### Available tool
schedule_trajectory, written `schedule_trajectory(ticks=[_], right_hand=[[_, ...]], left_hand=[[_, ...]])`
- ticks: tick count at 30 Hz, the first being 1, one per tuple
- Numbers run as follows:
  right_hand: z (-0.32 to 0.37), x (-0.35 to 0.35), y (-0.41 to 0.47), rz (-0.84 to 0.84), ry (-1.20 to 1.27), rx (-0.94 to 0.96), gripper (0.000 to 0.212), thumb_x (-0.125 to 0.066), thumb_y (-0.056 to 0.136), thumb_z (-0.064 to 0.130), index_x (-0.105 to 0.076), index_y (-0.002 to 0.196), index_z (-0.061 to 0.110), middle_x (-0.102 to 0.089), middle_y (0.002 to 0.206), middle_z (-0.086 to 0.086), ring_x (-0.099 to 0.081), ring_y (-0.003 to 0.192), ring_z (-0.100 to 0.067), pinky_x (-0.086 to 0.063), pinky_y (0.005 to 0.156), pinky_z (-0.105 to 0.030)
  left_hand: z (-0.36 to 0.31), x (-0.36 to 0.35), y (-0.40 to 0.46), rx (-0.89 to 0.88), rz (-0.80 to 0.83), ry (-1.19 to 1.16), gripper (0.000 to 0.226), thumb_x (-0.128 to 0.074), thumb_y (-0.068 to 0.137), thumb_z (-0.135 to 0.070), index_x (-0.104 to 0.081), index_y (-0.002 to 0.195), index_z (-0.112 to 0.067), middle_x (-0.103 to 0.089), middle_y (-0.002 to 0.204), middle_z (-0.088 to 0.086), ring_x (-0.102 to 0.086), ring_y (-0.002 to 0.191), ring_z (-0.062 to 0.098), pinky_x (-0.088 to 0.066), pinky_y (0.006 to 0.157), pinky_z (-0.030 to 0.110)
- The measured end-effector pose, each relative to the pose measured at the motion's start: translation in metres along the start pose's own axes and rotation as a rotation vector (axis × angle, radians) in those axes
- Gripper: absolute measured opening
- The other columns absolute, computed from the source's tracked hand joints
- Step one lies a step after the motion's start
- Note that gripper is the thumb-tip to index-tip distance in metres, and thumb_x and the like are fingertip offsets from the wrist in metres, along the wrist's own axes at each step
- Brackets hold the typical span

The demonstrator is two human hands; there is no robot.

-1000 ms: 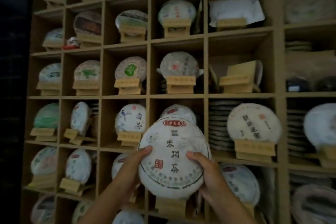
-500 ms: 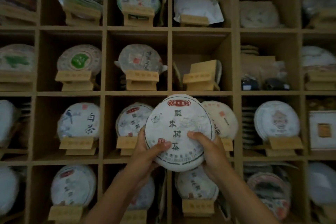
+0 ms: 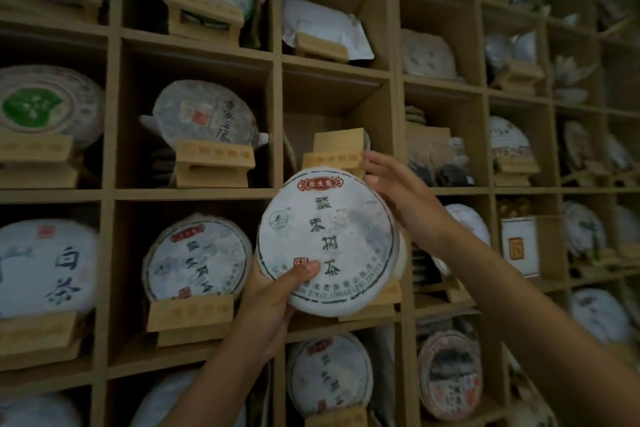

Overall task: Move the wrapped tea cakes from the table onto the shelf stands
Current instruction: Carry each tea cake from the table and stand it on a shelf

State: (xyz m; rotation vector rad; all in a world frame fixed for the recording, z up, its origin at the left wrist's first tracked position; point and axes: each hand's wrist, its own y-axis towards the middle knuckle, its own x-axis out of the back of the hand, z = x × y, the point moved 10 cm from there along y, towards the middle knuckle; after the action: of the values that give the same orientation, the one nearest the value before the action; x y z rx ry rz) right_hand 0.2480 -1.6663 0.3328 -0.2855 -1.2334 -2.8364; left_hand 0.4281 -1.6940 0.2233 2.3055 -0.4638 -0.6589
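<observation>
While the left hand (image 3: 273, 298) grips a wrapped tea cake (image 3: 327, 241) from below, its thumb pressed across the paper face at about seven o'clock and its fingers hidden behind the disc, the cake stands upright in front of the wooden shelf (image 3: 194, 194); it is held in the air at the middle of the view, covering the post between two compartments; red, green and black printing marks its white wrapper. At one o'clock from the cake the right hand (image 3: 401, 194) has its fingers spread and loosely curled; its fingertips (image 3: 372, 163) lie at the right edge of an empty wooden stand (image 3: 337, 152), and whether they touch the stand or the cake's upper rim I cannot tell; it clasps nothing. That stand sits in the compartment at twelve o'clock from the cake, turned slightly askew. At nine o'clock from the held cake a similar cake (image 3: 197, 258) leans on its own stand; at six o'clock another cake (image 3: 329, 376) does likewise; at eleven o'clock a grey-patterned cake (image 3: 204, 114) rests on a stand; further cakes fill the compartments at the left and right edges, blurred.
</observation>
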Motion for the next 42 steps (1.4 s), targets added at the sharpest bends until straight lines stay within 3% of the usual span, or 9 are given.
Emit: schedule_trajectory(ticks=[4,11,14,24,29,32,36,39,42], right_hand=[[0.006,-0.028,0.008,0.154,0.071,-0.026,0.043,-0.065,0.085,0.035,-0.062,0.128,0.034,-0.064,0.131,0.003,-0.062,0.12,-0.02,-0.051,0.1,-0.042],[-0.013,-0.037,-0.01,-0.11,0.387,0.009,0.043,-0.06,0.081,0.028,-0.064,0.123,0.023,-0.062,0.13,-0.007,-0.067,0.11,-0.027,-0.06,0.081,-0.038],[-0.025,-0.041,-0.019,-0.141,0.394,-0.003,0.054,-0.063,0.08,0.027,-0.055,0.134,0.023,-0.066,0.127,-0.009,-0.067,0.112,-0.029,-0.058,0.088,-0.047],[-0.02,-0.048,-0.015,0.033,0.469,0.001,0.049,-0.069,0.082,0.013,-0.058,0.13,0.019,-0.068,0.127,-0.01,-0.066,0.116,-0.028,-0.059,0.086,-0.04],[-0.007,0.0,-0.009,-0.12,0.436,0.134,0.05,-0.071,0.078,0.008,-0.06,0.126,0.019,-0.07,0.123,-0.009,-0.067,0.113,-0.027,-0.059,0.088,-0.042],[-0.007,0.036,-0.007,-0.195,0.372,0.157,0.053,-0.072,0.076,0.012,-0.06,0.126,0.02,-0.071,0.121,-0.008,-0.068,0.111,-0.027,-0.06,0.085,-0.043],[-0.007,0.087,-0.002,-0.246,0.364,0.212,0.05,-0.073,0.08,0.011,-0.061,0.127,0.022,-0.07,0.123,-0.009,-0.068,0.112,-0.028,-0.06,0.084,-0.043],[-0.01,0.127,0.002,-0.301,0.365,0.223,0.053,-0.073,0.08,0.012,-0.06,0.13,0.02,-0.069,0.125,-0.009,-0.066,0.115,-0.03,-0.059,0.086,-0.047],[-0.011,0.156,0.006,-0.33,0.34,0.232,0.053,-0.069,0.081,0.012,-0.058,0.133,0.018,-0.068,0.126,-0.009,-0.065,0.116,-0.031,-0.058,0.087,-0.05]], left_hand=[[0.004,0.003,0.002,0.023,0.023,-0.082,0.062,-0.075,0.07,-0.002,-0.062,0.127,-0.025,-0.07,0.123,0.007,-0.068,0.11,0.023,-0.059,0.074,0.032],[-0.013,0.009,0.006,-0.012,0.004,-0.113,0.072,-0.075,0.071,-0.004,-0.052,0.137,-0.02,-0.069,0.124,0.007,-0.068,0.11,0.025,-0.06,0.069,0.036],[-0.02,0.009,0.007,-0.045,-0.01,-0.14,0.072,-0.075,0.071,-0.005,-0.051,0.137,-0.02,-0.068,0.125,0.008,-0.067,0.111,0.025,-0.06,0.071,0.036],[-0.032,-0.007,0.038,0.016,0.124,-0.052,0.07,-0.082,0.067,-0.016,-0.058,0.131,-0.026,-0.069,0.125,0.006,-0.066,0.114,0.024,-0.059,0.077,0.034],[-0.028,-0.03,0.076,0.103,0.22,0.295,0.071,-0.085,0.065,-0.039,-0.058,0.13,-0.032,-0.07,0.123,-0.001,-0.067,0.112,0.021,-0.058,0.086,0.042],[-0.039,-0.026,0.114,0.138,0.1,0.427,0.072,-0.079,0.062,-0.059,-0.058,0.125,-0.031,-0.07,0.119,0.0,-0.069,0.105,0.022,-0.06,0.081,0.043],[-0.089,-0.013,0.176,-0.109,-0.103,0.54,0.018,-0.066,0.089,-0.036,-0.059,0.105,-0.039,-0.061,0.115,-0.008,-0.061,0.105,0.011,-0.054,0.069,0.024],[-0.092,-0.015,0.214,-0.169,-0.113,0.833,0.036,-0.065,0.091,-0.025,-0.053,0.123,-0.037,-0.054,0.119,-0.008,-0.054,0.105,0.012,-0.041,0.068,0.02],[-0.055,-0.018,0.243,-0.047,-0.057,0.967,0.057,-0.062,0.094,-0.025,-0.037,0.145,-0.025,-0.048,0.133,0.003,-0.052,0.109,0.018,-0.042,0.072,0.022]])
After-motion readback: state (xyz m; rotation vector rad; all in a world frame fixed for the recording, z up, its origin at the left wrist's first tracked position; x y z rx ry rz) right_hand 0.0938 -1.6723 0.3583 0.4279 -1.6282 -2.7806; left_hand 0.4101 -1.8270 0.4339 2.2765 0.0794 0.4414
